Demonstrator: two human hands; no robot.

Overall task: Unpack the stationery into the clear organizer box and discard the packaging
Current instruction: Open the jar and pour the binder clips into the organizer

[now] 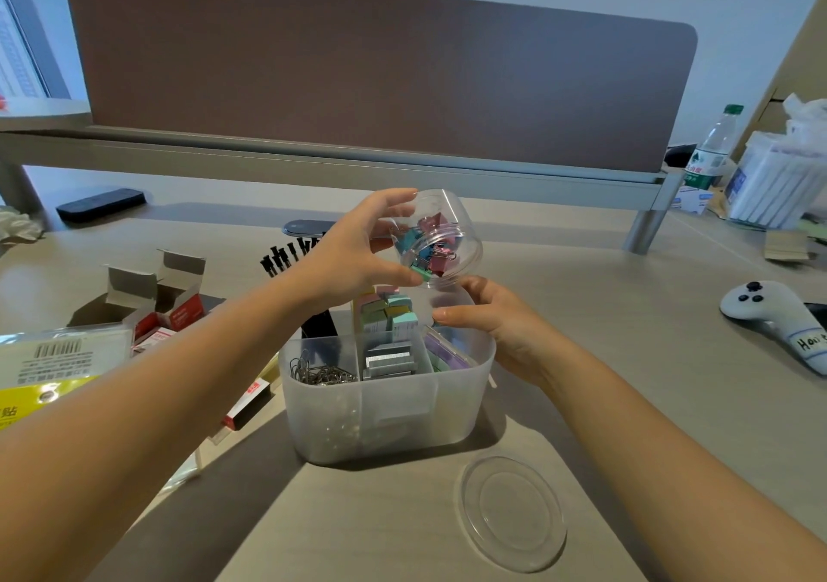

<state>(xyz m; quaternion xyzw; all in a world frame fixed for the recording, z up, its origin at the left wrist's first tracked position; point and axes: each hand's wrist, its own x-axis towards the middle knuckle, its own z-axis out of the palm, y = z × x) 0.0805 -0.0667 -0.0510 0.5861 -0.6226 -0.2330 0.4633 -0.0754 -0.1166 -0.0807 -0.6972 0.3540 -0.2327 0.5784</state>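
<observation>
Left hand (353,250) is up over the organizer box (385,407), fingers and thumb curled round a clear round jar (441,241) that is tipped with its open mouth facing down and toward the near right. Inside the jar, a cluster of pastel binder clips (432,245) in pink, blue and green sits near the mouth. Right hand (496,326) waits just below, at the far right rim of the box, fingers loosely curled toward the jar; whether it touches the rim, I cannot tell.

The box stands on the desk (581,357) in the middle, near the person. In its near left compartment lie metal paper clips (320,373), and in the middle compartment blocks of staples (389,360). Behind those, small pastel boxes (389,310) stand stacked. At the right edge there is something purple, too hidden to name.

The jar's clear lid (514,510) lies flat on the desk, near and to the right of the box. On the left, opened cardboard cartons (156,295) and a plastic packet (58,357) lie scattered. Far right: a white game controller (778,317) and a water bottle (716,147).
</observation>
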